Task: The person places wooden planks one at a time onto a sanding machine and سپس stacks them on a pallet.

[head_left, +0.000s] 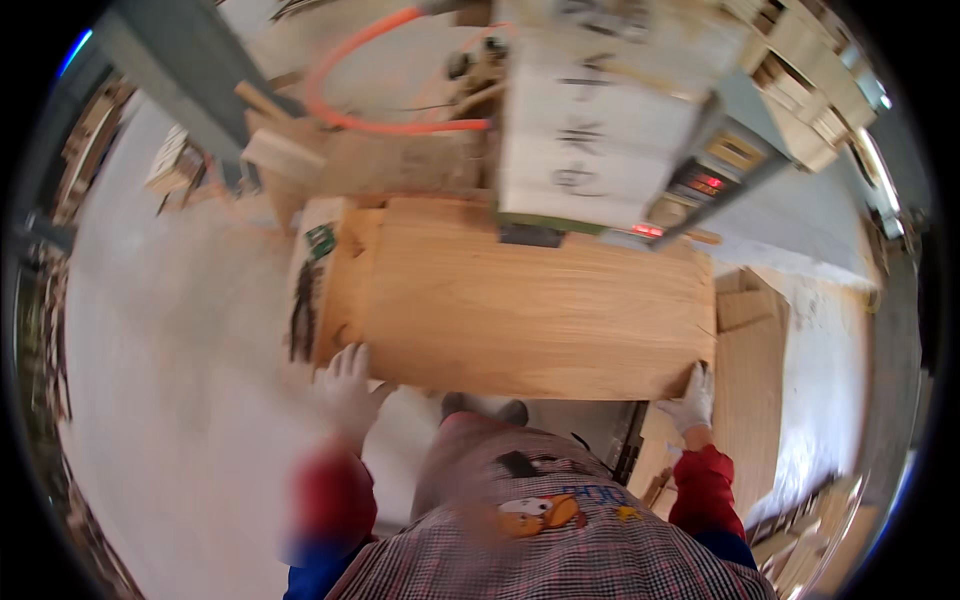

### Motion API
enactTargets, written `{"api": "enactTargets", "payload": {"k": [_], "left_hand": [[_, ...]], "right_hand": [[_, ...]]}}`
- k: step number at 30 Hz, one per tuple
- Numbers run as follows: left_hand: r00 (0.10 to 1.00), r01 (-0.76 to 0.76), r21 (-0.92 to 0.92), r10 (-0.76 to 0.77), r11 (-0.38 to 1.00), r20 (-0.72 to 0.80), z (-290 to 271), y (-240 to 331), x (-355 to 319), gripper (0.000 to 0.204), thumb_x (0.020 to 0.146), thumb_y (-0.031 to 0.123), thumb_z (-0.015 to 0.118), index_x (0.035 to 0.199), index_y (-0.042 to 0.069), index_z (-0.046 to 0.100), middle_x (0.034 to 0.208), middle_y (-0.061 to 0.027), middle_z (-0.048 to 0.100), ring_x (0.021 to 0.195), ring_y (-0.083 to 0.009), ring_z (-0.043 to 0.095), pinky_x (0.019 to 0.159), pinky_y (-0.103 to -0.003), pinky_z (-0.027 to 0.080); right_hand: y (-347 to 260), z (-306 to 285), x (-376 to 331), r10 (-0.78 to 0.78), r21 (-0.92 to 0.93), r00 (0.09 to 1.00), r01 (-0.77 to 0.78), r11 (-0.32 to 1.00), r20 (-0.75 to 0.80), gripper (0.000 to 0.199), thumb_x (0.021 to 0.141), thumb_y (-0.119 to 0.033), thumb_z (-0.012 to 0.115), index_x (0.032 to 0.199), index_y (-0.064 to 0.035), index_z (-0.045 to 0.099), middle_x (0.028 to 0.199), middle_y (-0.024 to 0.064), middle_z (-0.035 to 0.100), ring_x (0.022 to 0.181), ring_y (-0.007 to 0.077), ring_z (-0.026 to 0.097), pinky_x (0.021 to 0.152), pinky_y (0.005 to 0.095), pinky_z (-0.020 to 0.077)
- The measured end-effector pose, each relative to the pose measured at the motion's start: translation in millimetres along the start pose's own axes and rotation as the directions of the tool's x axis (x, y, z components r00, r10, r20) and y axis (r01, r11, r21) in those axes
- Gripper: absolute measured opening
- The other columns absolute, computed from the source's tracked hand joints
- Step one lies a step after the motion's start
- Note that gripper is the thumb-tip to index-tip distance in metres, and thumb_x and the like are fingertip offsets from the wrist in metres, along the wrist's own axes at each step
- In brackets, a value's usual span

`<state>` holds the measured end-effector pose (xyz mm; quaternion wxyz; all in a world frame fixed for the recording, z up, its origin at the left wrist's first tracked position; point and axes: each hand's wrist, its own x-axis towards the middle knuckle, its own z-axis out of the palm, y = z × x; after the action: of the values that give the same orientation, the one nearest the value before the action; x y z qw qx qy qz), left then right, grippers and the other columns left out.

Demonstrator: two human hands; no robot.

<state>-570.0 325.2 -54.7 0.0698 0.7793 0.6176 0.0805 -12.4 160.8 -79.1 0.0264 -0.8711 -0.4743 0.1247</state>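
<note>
A wide light-brown wooden board (530, 310) lies flat in front of me, its far edge reaching under a white machine. At its near left corner is my left hand (346, 390) in a pale glove, fingers stretched and thumb apart, slightly blurred; whether it touches the board I cannot tell. My right hand (690, 405), gloved too, holds the near right corner, with the fingers along the side edge and the thumb by the front edge. Left of the board, a dark plier-like tool (302, 308) and a small green item (320, 241) lie on a pale strip.
The white machine (600, 140) stands over the far edge, with a grey control box (715, 165) showing red digits. An orange hose (330, 65) loops behind. More wooden boards (750, 370) lie at the right, and a grey post (190, 80) rises at far left.
</note>
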Motion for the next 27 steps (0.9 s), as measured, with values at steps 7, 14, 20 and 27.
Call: {"api": "enactTargets", "payload": {"k": [7,14,20,27], "left_hand": [[0.999,0.009,0.027,-0.011,1.0,0.05,1.4,-19.3,-1.7,0.077,0.067,0.033,0.075,0.129,0.001,0.042,0.129,-0.0176,0.047,0.12,-0.0351,0.042,0.098,-0.043,0.038],[0.995,0.017,-0.023,-0.015,1.0,0.099,-2.5,-38.4,-2.6,0.074,0.069,0.024,0.074,0.13,0.0,0.041,0.13,-0.0198,0.046,0.118,-0.0362,0.044,0.096,-0.042,0.04],[0.998,-0.03,-0.052,0.033,0.998,0.06,-3.2,-47.5,2.3,0.074,0.065,0.022,0.076,0.128,0.001,0.043,0.126,-0.0191,0.047,0.116,-0.0348,0.045,0.094,-0.042,0.043],[0.998,0.003,-0.107,0.005,0.994,0.068,-7.6,-51.7,2.7,0.075,0.064,0.019,0.076,0.128,0.002,0.043,0.126,-0.0173,0.047,0.115,-0.0339,0.046,0.094,-0.041,0.043]], "right_hand": [[-8.9,7.0,0.3,0.046,0.1,0.998,-0.051,0.994,0.043,0.119,0.048,-0.026,0.088,0.142,-0.0013,0.02,0.146,0.0238,0.023,0.135,0.0396,0.019,0.112,0.0414,0.0203],[-43.6,0.9,-4.6,0.056,0.046,0.997,-0.059,0.997,0.056,0.119,0.049,-0.026,0.088,0.143,-0.0029,0.018,0.147,0.0248,0.019,0.137,0.0378,0.018,0.111,0.0404,0.0226],[-37.5,9.1,-5.2,0.058,0.041,0.995,-0.061,0.997,0.08,0.12,0.05,-0.026,0.088,0.144,-0.0016,0.016,0.147,0.0244,0.018,0.137,0.0371,0.018,0.111,0.0392,0.0226],[-46.5,6.7,-7.4,0.072,0.078,0.992,-0.081,0.994,0.107,0.118,0.052,-0.024,0.086,0.143,0.0008,0.015,0.148,0.0239,0.017,0.137,0.0363,0.017,0.112,0.0378,0.0224]]}}
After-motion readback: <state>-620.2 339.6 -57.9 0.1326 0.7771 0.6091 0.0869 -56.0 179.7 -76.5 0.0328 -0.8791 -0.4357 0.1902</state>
